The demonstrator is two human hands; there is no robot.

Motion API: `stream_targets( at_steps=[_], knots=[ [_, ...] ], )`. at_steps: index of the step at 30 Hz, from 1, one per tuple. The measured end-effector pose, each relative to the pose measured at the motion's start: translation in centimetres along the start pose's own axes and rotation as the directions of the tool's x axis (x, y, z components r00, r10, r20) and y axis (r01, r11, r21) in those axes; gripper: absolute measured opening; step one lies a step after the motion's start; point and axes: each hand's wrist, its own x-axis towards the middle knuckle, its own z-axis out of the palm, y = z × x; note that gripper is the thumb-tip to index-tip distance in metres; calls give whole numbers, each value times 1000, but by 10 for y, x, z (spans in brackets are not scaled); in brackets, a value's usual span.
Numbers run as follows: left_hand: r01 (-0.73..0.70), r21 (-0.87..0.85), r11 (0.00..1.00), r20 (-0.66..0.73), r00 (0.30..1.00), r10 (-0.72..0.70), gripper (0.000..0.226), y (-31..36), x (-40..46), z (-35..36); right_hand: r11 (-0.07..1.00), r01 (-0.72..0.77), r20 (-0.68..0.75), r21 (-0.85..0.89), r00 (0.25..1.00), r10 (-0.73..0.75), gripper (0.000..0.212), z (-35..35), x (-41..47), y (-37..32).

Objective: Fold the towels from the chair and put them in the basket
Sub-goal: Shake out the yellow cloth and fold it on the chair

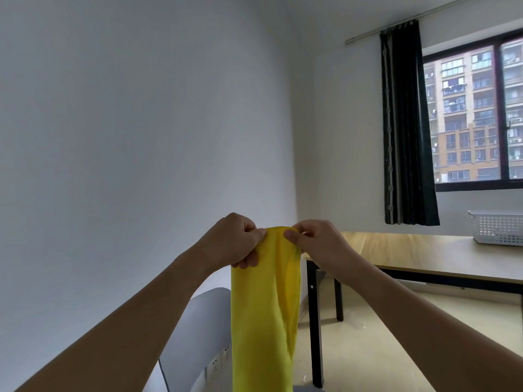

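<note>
Nearest the camera, two bare forearms reach forward and meet at chest height. The left hand (236, 240) has its fingers curled around the top left corner of a yellow towel (264, 315), thumb pressed on the front of the cloth. The right hand (314, 241) pinches the top right corner between thumb and fingers. The two hands are close together, so the top edge bunches into a short rounded ridge between them.

The towel hangs straight down in a narrow column, doubled lengthwise with soft vertical folds along its right side, and its lower end runs out of the picture at the bottom. It is plain bright yellow and hangs in the air, touching nothing but the hands.

Just behind and below it is the curved grey back of a chair (198, 335). To the right, bare floor lies open between the chair and the black legs of a wooden surface (410, 253), whose near corner sits just beside the right hand. Far along that surface, at the right edge of the picture, stands a white perforated basket (498, 227), well apart from the towel. Beyond are a dark curtain (404, 131) and a window (475, 114).
</note>
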Motion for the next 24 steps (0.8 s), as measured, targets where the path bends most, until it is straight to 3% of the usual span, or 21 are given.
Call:
stream_targets(
  at_steps=[2,4,6,8,15,24],
  knots=[
    [58,80,995,108,992,-67,30,-9,-4,2,999,-10,0,36,1000,10,23,-6,-1,-1],
    [93,264,960,148,980,-135,28,-18,-7,3,998,-42,17,47,999,41,26,-11,-1,0],
    [107,432,896,64,987,-149,29,-24,-8,5,998,-63,31,21,998,62,27,-16,-2,2],
    [110,464,879,-38,994,-105,30,-21,-8,7,998,-56,38,-28,998,57,25,-19,-3,3],
    [-90,178,980,-203,971,126,13,-5,-6,0,987,34,13,-160,999,-32,18,-43,-8,3],
    [-157,5,988,-338,929,149,9,-2,0,3,994,25,22,102,999,-28,10,-51,-8,0]
  ],
)
